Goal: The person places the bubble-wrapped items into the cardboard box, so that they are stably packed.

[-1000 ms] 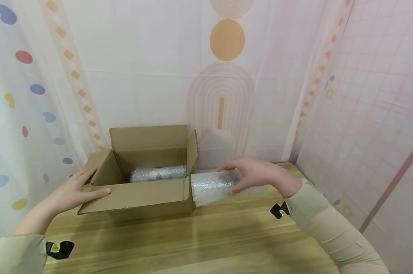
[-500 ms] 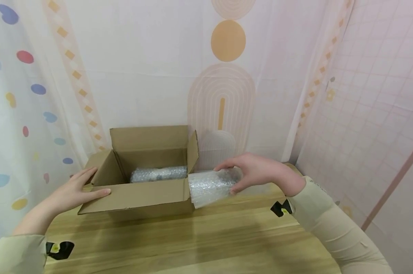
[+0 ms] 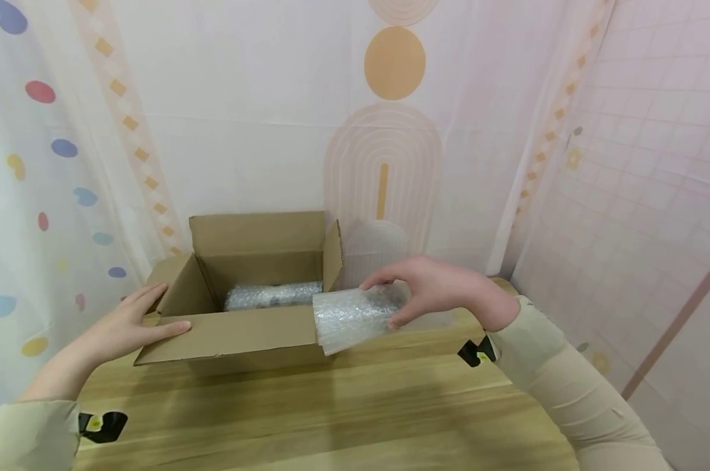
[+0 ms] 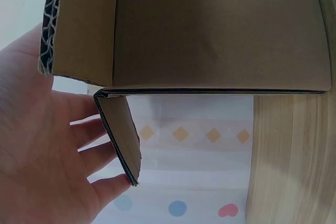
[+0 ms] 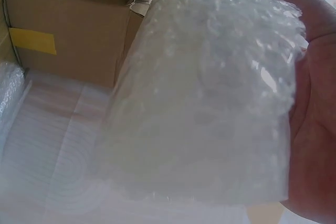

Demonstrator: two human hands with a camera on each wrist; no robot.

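An open cardboard box (image 3: 237, 337) stands on the wooden table (image 3: 331, 412), its flaps folded out. One bubble-wrapped roll (image 3: 272, 296) lies inside it along the back. My right hand (image 3: 431, 288) grips a second bubble-wrapped bundle (image 3: 349, 315) lifted just off the table at the box's right front corner; in the right wrist view the bundle (image 5: 210, 93) fills the frame beside the box wall (image 5: 68, 35). My left hand (image 3: 128, 324) rests with straight fingers on the box's left flap (image 4: 118, 135), thumb along the front flap.
Patterned curtains hang close behind and on both sides of the table. The table's right edge (image 3: 543, 399) runs under my right sleeve. Bare wood lies in front of the box.
My right hand has lifted the bundle off the table and carried it left, over the box's right front corner. The left hand has stayed on the flap.
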